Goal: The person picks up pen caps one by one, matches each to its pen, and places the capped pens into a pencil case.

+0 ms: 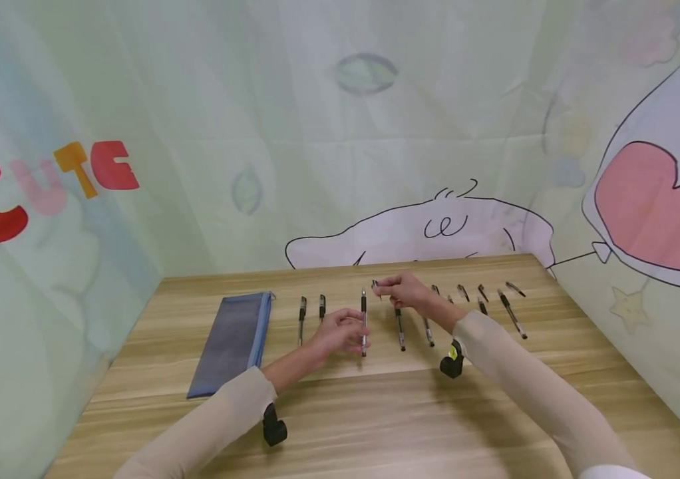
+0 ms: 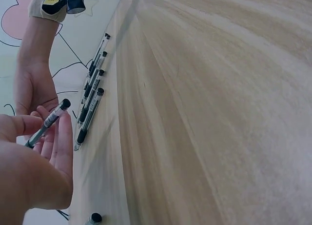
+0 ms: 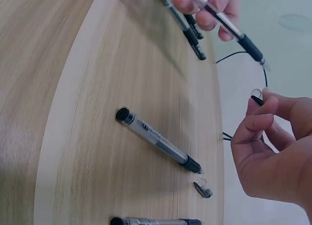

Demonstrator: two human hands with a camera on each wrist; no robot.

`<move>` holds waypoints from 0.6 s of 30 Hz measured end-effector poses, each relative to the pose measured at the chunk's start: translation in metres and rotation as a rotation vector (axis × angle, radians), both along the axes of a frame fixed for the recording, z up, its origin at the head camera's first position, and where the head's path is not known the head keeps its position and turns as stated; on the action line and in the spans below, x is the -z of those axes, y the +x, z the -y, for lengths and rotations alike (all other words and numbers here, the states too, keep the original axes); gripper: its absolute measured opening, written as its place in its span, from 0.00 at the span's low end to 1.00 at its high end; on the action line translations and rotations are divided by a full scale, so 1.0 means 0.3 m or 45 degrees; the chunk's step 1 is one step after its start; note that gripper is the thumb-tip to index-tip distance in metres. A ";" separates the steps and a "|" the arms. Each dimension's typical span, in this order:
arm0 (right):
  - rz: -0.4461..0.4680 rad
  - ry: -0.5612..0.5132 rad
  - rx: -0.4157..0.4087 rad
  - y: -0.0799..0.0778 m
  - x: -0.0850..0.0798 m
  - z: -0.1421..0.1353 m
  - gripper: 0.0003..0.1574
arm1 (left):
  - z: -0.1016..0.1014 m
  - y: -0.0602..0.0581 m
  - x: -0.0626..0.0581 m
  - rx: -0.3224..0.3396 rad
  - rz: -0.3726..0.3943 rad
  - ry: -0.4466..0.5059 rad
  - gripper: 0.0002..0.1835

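Note:
In the head view my left hand (image 1: 340,332) pinches a clear gel pen (image 1: 364,305) with a black grip, upright, its bare tip upward. My right hand (image 1: 404,291) is beside it, a small black pen cap (image 1: 375,286) between thumb and fingertips. The right wrist view shows that cap (image 3: 257,100) a short gap away from the uncapped tip of the pen (image 3: 250,48). Under the hands, an uncapped pen (image 3: 158,141) lies on the table with a loose cap (image 3: 201,189) just beyond its tip.
A blue-grey zip pouch (image 1: 229,342) lies flat at the left of the wooden table (image 1: 370,419). Two capped pens, one of them (image 1: 302,313), lie between pouch and left hand. More pens, including one (image 1: 512,314), and loose caps, one (image 1: 515,289) farthest right, lie to the right.

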State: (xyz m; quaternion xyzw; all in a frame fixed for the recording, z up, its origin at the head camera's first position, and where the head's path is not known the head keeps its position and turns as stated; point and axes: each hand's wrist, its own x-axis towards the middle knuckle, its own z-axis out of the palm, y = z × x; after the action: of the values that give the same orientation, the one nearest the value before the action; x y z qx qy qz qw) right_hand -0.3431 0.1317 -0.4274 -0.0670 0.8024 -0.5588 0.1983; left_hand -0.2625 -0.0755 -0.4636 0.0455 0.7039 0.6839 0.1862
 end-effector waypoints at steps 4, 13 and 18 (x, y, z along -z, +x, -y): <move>0.025 -0.063 0.036 0.002 -0.006 0.007 0.25 | 0.000 0.004 -0.002 0.023 0.002 0.005 0.21; 0.058 -0.118 0.088 0.008 -0.009 0.014 0.22 | -0.009 0.014 0.009 0.066 0.020 0.000 0.22; 0.051 -0.141 0.072 0.007 -0.008 0.020 0.22 | -0.012 0.013 0.011 0.056 0.011 -0.009 0.22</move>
State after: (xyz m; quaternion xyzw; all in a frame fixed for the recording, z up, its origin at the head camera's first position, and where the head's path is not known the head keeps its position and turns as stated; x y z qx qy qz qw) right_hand -0.3411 0.1258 -0.4251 -0.0440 0.7678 -0.6089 0.1944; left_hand -0.2586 -0.0719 -0.4669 0.0572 0.7043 0.6775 0.2044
